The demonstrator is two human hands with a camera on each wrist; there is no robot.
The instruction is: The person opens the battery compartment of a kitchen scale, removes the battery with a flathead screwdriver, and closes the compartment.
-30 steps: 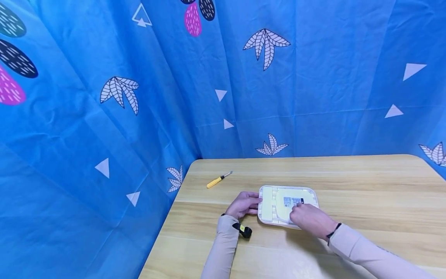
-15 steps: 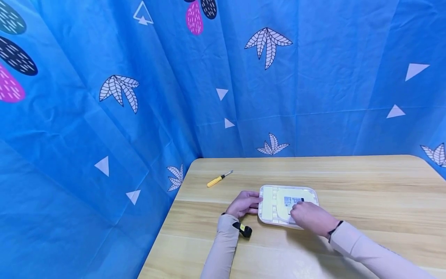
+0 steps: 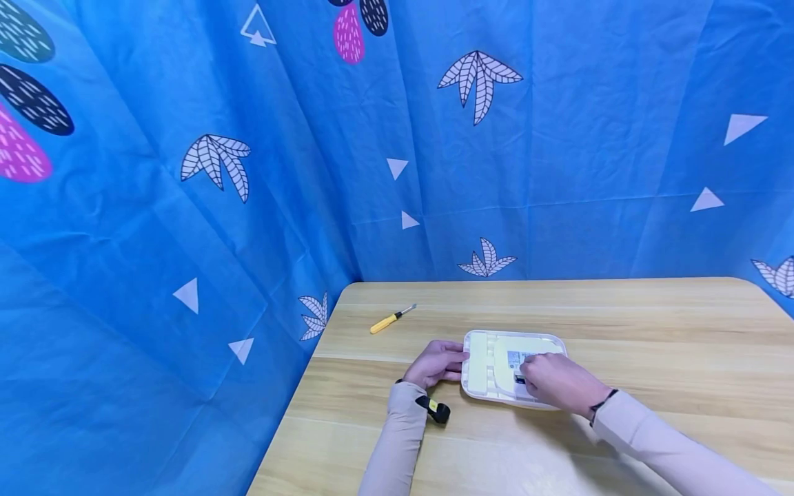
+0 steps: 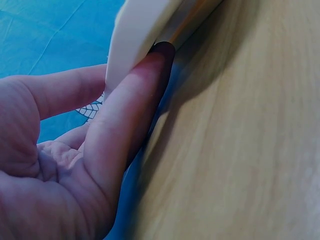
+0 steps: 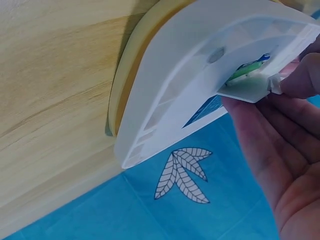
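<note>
A yellow screwdriver (image 3: 391, 319) lies idle on the desk (image 3: 651, 324). The left hand (image 3: 439, 362) pinches the edge of the white casing (image 3: 480, 365) lying mid-desk; the right hand (image 3: 555, 381) lifts a small flap (image 5: 247, 90). Pulled too hard, that thin flap could snap.

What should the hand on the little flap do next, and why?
Probably keep lifting the small cover open. The right hand pinches its edge, it is partly raised with a green board showing beneath, and the left hand steadies the white device on the table.
</note>
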